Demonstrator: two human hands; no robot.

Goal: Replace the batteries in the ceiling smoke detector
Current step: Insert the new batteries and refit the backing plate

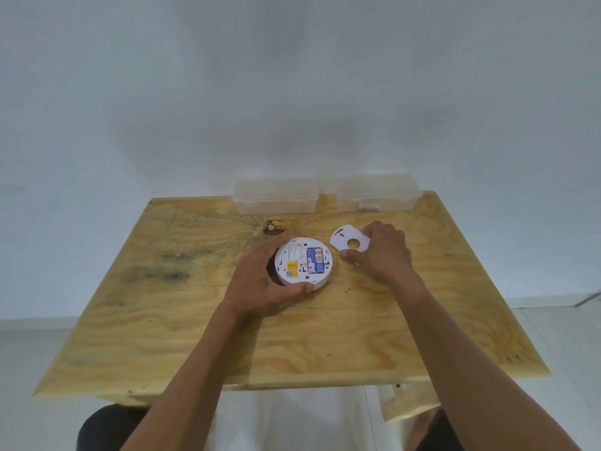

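Table (pixel 195 320): hands (pixel 260 278) seemingly grip detector (pixel 302 262).

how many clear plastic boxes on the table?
2. Both stand closed at the table's far edge against the wall, side by side: left box behind the detector, right box behind the right hand. None seem hidden.

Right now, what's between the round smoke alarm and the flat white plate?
Only bare wooden table shows between the smoke alarm and the white plate in the head view. The right hand's thumb lies just beside that gap.
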